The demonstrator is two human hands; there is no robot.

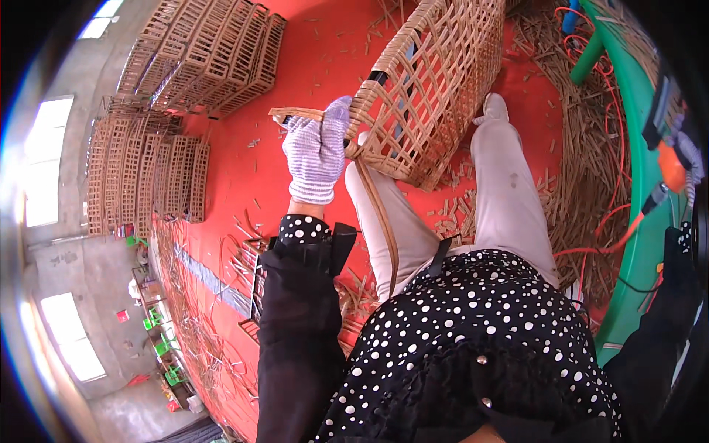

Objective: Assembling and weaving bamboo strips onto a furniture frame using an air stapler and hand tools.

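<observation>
A woven basket [436,96] with an open diamond lattice stands tilted between my knees, its wrapped rim toward my left hand. My left hand [314,151], in a striped white and lilac glove, is closed beside the rim corner. A flat brown strip [299,113] sticks out past its fingers. From the same corner a longer brown strip [380,221] hangs across my thigh. At the far right edge my right hand [691,156], gloved alike, is wrapped round an air tool [670,168] with an orange part and a hose. The view's rim cuts off part of that hand.
A green table [628,221] curves along the right, with orange hoses [609,221] beside it. Cut brown strips [591,148] heap on the red floor [310,59]. Lattice baskets [207,55] stand stacked at the far left. A metal frame with strips [255,277] stands by my left arm.
</observation>
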